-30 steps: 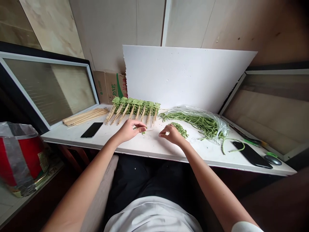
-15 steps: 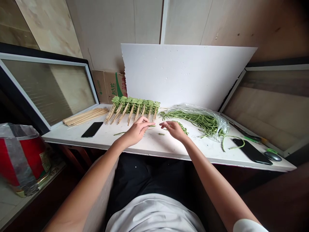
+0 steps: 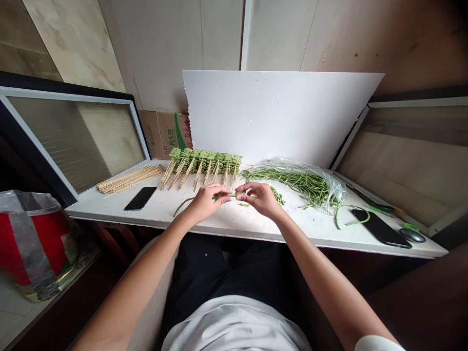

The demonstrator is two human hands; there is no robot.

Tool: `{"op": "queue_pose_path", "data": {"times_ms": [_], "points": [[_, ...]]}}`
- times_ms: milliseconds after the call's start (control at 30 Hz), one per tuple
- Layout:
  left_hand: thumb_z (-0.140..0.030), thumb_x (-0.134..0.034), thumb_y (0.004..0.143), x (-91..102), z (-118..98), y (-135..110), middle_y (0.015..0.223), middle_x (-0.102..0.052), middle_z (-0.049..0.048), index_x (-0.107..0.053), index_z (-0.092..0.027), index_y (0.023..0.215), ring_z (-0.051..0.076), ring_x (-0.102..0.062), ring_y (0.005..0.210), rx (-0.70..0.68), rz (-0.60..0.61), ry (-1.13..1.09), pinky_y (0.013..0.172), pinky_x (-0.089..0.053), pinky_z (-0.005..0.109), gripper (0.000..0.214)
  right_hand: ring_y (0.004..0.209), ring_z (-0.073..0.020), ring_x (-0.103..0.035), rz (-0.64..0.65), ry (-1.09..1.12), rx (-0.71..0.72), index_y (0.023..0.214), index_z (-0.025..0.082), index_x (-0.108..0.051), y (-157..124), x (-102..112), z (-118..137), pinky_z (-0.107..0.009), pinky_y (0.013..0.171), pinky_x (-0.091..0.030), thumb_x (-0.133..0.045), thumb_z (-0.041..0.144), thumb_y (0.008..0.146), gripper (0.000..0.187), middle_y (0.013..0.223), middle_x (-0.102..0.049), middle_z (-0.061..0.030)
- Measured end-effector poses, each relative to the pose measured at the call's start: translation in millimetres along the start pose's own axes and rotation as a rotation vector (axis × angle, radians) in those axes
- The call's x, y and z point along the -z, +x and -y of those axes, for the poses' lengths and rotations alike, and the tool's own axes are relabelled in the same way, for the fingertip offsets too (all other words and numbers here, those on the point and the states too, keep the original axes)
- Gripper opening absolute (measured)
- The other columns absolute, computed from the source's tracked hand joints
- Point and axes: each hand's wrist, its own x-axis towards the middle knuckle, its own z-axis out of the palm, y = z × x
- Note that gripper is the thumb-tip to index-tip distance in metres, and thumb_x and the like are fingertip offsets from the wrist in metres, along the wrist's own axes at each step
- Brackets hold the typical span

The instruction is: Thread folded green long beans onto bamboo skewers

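Observation:
My left hand (image 3: 204, 201) and my right hand (image 3: 259, 197) meet over the white table (image 3: 234, 222), both pinched on one long green bean (image 3: 226, 196) whose tail curves left down to the tabletop. A small heap of cut bean pieces (image 3: 278, 196) lies just right of my right hand. Behind the hands runs a row of finished bean skewers (image 3: 203, 163) on bamboo sticks. A clear plastic bag of long beans (image 3: 307, 183) lies to the right.
A bundle of bare bamboo skewers (image 3: 127, 178) and a black phone (image 3: 139, 198) lie at the left. A second phone (image 3: 382, 228), scissors (image 3: 380, 210) and a small round object (image 3: 412, 235) lie at the right. A white board (image 3: 270, 114) stands behind. A red bin (image 3: 32, 243) stands at lower left.
The left hand had a short piece a second ago, then stretched forward over the table. Now both hands have come together, gripping a long bean between them.

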Motion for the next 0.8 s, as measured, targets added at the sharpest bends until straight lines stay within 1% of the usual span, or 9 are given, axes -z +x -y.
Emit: {"op": "queue_pose_path", "data": {"times_ms": [67,100,300,400,500,533,667,733,800], "points": [[-0.033,-0.073,0.096,2.9,0,-1,0.104,-0.076,0.0087,-0.08,-0.02,0.103,0.022,-0.071,0.093,-0.017,0.0,0.026,0.087,-0.057,0.035,0.017,0.081,-0.0221,-0.073,0.003,-0.026,0.016,0.093,0.022,-0.081,-1,-1,-2,-0.035,0.068,-0.058,-0.082,0.061,0.082,0.041,0.097,-0.08,-0.0097],[-0.033,-0.072,0.097,3.8,0,-1,0.103,-0.076,0.0087,-0.08,-0.02,0.101,0.022,-0.071,0.092,-0.028,-0.004,0.04,0.086,-0.056,0.035,0.016,0.082,-0.0224,-0.072,0.005,-0.045,0.028,0.092,0.022,-0.081,-1,-2,-2,-0.035,0.068,-0.058,-0.082,0.061,0.083,0.04,0.096,-0.08,-0.0093],[-0.032,-0.07,0.098,2.9,1,-1,0.103,-0.075,0.0083,-0.08,-0.02,0.104,0.021,-0.07,0.093,-0.055,-0.009,0.054,0.085,-0.054,0.034,0.017,0.088,-0.0228,-0.067,-0.012,-0.13,0.152,0.097,0.025,-0.079,-4,-9,2,-0.036,0.075,-0.055,-0.077,0.054,0.092,0.03,0.093,-0.077,-0.0073],[-0.032,-0.071,0.098,1.4,-1,-1,0.101,-0.076,0.0084,-0.08,-0.019,0.102,0.021,-0.07,0.091,-0.059,-0.011,0.047,0.083,-0.054,0.034,0.016,0.089,-0.0228,-0.064,0.003,-0.152,0.193,0.098,0.024,-0.076,-5,-12,3,-0.035,0.075,-0.053,-0.076,0.045,0.095,0.021,0.092,-0.075,-0.007],[-0.027,-0.072,0.096,-0.5,-3,-1,0.096,-0.076,0.0072,-0.08,-0.019,0.096,0.02,-0.069,0.086,-0.049,0.004,0.041,0.081,-0.053,0.033,0.012,0.092,-0.0238,-0.061,0.019,-0.174,0.218,0.1,0.024,-0.073,-5,-15,2,-0.036,0.076,-0.052,-0.068,0.03,0.099,0.008,0.094,-0.073,-0.0076],[-0.024,-0.071,0.096,-1.2,-3,-1,0.095,-0.076,0.0066,-0.08,-0.019,0.094,0.02,-0.069,0.085,-0.048,0.014,0.038,0.081,-0.053,0.033,0.01,0.093,-0.024,-0.061,0.024,-0.183,0.223,0.1,0.023,-0.072,-6,-16,1,-0.036,0.076,-0.051,-0.064,0.025,0.099,0.008,0.093,-0.072,-0.0076],[-0.013,-0.065,0.094,-3.5,-2,-3,0.091,-0.075,0.0057,-0.079,-0.019,0.085,0.018,-0.067,0.081,-0.099,0.052,0.036,0.079,-0.053,0.031,0.018,0.094,-0.0243,-0.058,0.066,-0.19,0.243,0.096,0.023,-0.071,-7,-18,1,-0.035,0.079,-0.049,-0.054,0.007,0.094,0.023,0.087,-0.071,-0.0058],[-0.01,-0.063,0.094,-3.5,-1,-3,0.089,-0.074,0.0058,-0.08,-0.018,0.084,0.018,-0.067,0.08,-0.124,0.065,0.014,0.078,-0.053,0.031,0.021,0.094,-0.0241,-0.058,0.096,-0.167,0.239,0.095,0.023,-0.071,-7,-16,3,-0.035,0.08,-0.049,-0.054,0.005,0.094,0.025,0.087,-0.071,-0.0053],[-0.008,-0.061,0.093,-2.7,0,-3,0.088,-0.074,0.0058,-0.08,-0.018,0.086,0.018,-0.069,0.08,-0.124,0.082,-0.021,0.077,-0.054,0.03,0.022,0.093,-0.0238,-0.059,0.133,-0.141,0.223,0.094,0.023,-0.073,-6,-12,5,-0.036,0.082,-0.049,-0.057,0.009,0.095,0.021,0.087,-0.072,-0.0053]]}}
